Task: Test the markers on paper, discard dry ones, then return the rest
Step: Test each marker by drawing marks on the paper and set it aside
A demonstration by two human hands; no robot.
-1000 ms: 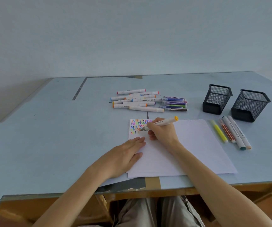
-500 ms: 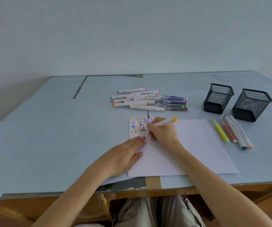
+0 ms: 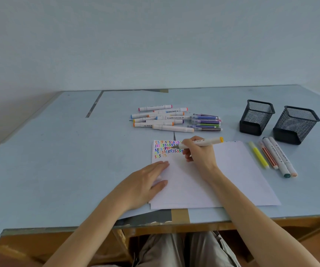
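Marker point(image 3: 201, 143): gripped mid-barrel by the right hand point(image 3: 198, 154), tip at the paper point(image 3: 222, 176) left of the fingers. Light, rigid, smooth barrel, likely slippery; hold near the tip. Left hand point(image 3: 145, 182) lies flat, fingers extended, pinning the sheet.

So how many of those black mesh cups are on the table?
2. The nearer-left mesh cup stands right of the pile of markers; the second mesh cup stands just right of it, behind four loose markers. None appears hidden.
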